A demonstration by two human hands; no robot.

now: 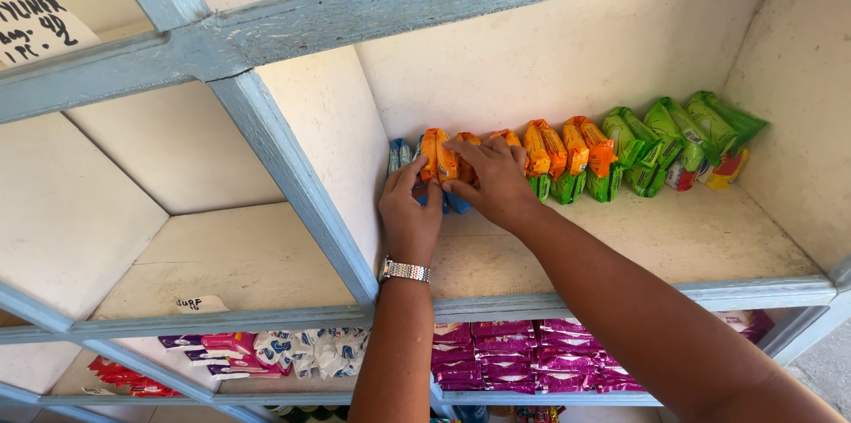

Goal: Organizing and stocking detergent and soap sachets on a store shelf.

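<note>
Orange packets (441, 157) upright on shelf (674, 237), pinched between both hands' fingers (470, 157).

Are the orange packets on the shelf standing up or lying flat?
Standing up. The orange packets stand on edge in a row against the back wall, leaning a little, between the blue packets and the green packets.

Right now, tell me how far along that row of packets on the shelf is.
Done: green packets and most orange packets stand in a row along the back wall. In hand: the left hand and right hand press the orange ones at the left end against the blue packets. Left: the front of the shelf is bare.
</note>
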